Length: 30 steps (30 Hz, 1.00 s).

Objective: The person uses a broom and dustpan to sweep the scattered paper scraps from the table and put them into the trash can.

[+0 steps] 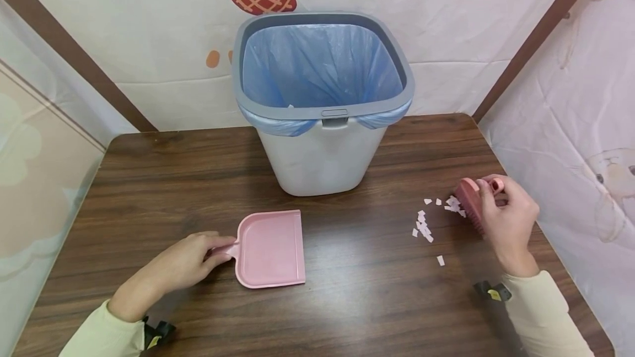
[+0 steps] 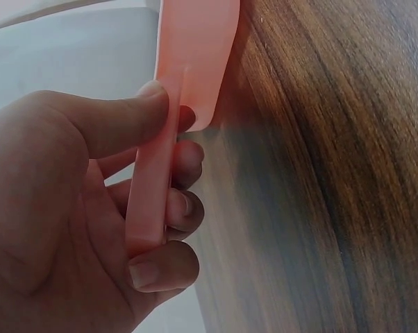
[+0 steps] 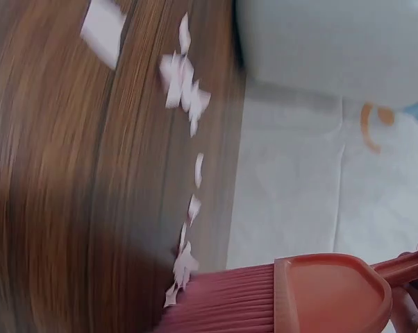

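My left hand grips the handle of a pink dustpan, thumb on top and fingers curled beneath in the left wrist view. The pan lies on the table with its straight edge facing right. At the right side, my right hand holds a pink hand brush by its handle, bristles down. Several small white paper scraps lie scattered left of the brush. Some scraps touch the bristles, and a lone one sits nearer the front.
A white trash bin with a grey rim and a blue liner bag stands at the back middle of the wooden table. A printed cloth hangs behind it, and cloth also borders both sides.
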Each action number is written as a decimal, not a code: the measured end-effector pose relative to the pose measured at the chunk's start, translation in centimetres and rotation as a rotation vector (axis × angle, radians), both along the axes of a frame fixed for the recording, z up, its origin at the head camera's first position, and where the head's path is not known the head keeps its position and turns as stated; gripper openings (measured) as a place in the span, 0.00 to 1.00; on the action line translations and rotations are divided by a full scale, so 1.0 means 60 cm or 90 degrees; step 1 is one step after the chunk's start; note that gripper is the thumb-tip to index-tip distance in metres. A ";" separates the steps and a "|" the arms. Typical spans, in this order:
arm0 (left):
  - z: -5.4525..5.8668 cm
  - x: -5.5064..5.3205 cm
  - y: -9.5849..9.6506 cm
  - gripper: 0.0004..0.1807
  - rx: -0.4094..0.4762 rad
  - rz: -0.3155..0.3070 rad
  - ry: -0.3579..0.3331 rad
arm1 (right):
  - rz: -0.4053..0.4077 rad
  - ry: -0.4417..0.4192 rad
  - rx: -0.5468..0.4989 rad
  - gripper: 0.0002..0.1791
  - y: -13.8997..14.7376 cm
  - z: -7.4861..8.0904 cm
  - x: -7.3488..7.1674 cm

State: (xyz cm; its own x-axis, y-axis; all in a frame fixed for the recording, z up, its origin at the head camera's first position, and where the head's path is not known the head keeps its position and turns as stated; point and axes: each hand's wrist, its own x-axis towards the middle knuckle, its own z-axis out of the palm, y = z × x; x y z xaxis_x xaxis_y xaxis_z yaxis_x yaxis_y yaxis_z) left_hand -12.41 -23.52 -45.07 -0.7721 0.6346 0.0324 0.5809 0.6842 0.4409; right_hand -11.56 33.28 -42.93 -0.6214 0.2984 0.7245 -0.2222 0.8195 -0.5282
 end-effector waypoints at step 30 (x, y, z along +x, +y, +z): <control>0.003 0.002 0.001 0.15 0.000 0.011 -0.001 | 0.316 -0.031 0.010 0.17 -0.035 0.002 -0.021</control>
State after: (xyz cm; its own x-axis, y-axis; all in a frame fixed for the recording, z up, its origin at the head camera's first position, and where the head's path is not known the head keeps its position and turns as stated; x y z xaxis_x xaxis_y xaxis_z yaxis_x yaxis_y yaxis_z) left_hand -12.30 -23.47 -44.88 -0.7830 0.6212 0.0308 0.5682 0.6943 0.4417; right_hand -12.83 31.15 -42.78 -0.7185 -0.0524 0.6935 -0.5633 0.6288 -0.5360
